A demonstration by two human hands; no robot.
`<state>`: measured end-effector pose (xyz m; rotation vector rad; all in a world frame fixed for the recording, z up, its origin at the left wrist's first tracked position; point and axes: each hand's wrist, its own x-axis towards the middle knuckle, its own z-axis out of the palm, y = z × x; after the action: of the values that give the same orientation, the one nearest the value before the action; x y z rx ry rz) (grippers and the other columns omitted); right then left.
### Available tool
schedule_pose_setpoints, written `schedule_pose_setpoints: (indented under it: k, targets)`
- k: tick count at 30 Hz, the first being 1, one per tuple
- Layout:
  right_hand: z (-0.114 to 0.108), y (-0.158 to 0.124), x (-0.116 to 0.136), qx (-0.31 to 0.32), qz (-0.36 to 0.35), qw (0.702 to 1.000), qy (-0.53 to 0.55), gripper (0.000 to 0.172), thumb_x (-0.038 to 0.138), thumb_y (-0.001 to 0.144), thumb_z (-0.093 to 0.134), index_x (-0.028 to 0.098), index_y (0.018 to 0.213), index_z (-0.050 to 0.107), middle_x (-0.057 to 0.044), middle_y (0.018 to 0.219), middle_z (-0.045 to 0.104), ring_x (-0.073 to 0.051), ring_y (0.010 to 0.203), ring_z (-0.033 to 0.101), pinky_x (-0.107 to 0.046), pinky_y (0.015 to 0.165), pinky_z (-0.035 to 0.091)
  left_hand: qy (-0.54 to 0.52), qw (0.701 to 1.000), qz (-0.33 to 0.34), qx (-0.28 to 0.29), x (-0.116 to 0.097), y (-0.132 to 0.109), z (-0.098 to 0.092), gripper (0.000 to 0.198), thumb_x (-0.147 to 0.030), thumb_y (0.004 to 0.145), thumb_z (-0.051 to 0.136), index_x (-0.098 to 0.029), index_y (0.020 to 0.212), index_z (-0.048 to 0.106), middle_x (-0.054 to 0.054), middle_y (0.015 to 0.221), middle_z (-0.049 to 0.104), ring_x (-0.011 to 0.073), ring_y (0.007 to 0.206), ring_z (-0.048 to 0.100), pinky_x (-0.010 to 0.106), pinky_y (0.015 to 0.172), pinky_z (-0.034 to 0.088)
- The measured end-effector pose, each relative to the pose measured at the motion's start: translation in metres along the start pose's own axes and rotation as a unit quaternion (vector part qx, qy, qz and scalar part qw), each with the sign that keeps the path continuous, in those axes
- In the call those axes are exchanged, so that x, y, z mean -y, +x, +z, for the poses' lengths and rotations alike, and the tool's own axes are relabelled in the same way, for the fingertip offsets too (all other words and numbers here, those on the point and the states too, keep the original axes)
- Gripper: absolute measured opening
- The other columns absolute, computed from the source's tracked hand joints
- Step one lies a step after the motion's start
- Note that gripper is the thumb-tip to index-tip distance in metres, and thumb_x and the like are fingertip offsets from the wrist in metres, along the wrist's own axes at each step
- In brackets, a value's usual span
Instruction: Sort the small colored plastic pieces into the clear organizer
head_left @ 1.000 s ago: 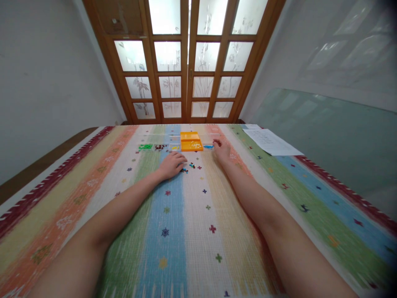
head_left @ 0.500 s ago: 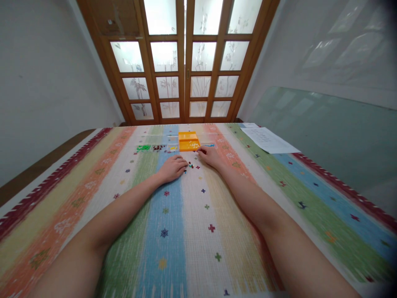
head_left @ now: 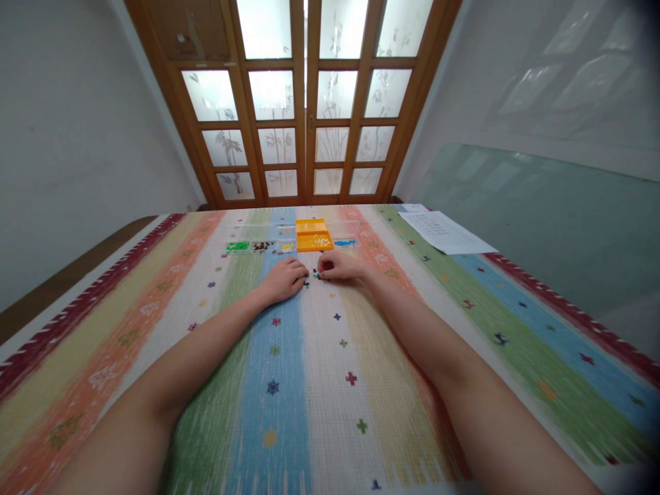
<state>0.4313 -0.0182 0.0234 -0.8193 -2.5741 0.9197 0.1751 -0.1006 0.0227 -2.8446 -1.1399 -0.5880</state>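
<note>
Right hand: has come back from the far boxes to the middle. Its fingertips are close together on the little pieces. I cannot tell if it holds one.
Left hand: has stayed put, palm down on the cloth, fingers loosely bent, nothing seen in it.
Little pieces: a small bunch of mixed colours on the cloth, between the two hands.
Orange box: just behind the hands, with pale bits inside.
Green bits: in a clear box, left of the orange one.
Blue bits: right of the orange box.
Paper: far right, well apart.
Cloth: striped, under everything.
</note>
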Motion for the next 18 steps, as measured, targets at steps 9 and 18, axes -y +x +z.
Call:
schedule_pose_setpoints:
  k: [9,18]
  targets:
    - [-0.0007,0.0022,0.0033,0.005,-0.008,1.000,-0.011,0.013,0.034,0.082,0.071,0.021,0.082,0.074,-0.002,0.081,0.071,-0.017,0.075,0.060,-0.026,0.069,0.045,0.010,1.000,-0.025,-0.014,0.0029,-0.0013,0.0005,0.024,-0.027,0.100,0.050,-0.020,0.102,0.073,0.009,0.106,0.071,0.0252,0.109,0.059,0.044,0.104,0.047]
    - [-0.0003,-0.0021,0.0016,-0.014,0.016,0.998,0.053,0.011,0.032,0.081,0.071,0.021,0.083,0.074,-0.001,0.079,0.072,-0.016,0.071,0.062,-0.026,0.066,0.047,0.010,1.000,-0.023,-0.008,0.0016,-0.0019,0.0004,0.024,-0.027,0.100,0.051,-0.021,0.107,0.073,0.009,0.107,0.071,0.0255,0.110,0.059,0.043,0.103,0.048]
